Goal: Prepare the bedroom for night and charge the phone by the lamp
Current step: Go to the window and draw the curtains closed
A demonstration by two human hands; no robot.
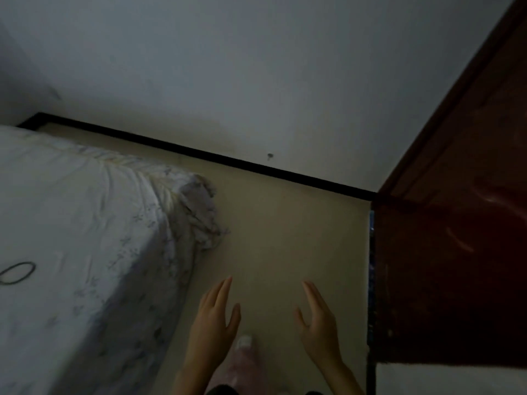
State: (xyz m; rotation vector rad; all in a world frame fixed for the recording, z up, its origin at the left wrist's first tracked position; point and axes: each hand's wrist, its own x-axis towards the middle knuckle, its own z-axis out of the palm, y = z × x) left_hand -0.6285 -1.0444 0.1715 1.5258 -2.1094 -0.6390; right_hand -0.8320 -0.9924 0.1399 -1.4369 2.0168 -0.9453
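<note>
I see the bed (79,223) as my landmark: both hands hang over bare floor (271,238) just right of its corner. The left hand (212,326) and right hand (319,323) are empty, fingers spread loosely, palms facing each other. I see no phone or lamp, so I cannot tell where either lies or which way the phone's long axis runs. I judge the step is locating them; scan slowly in this dim light. 1 dark loop (17,272) lies on the bed.
</note>
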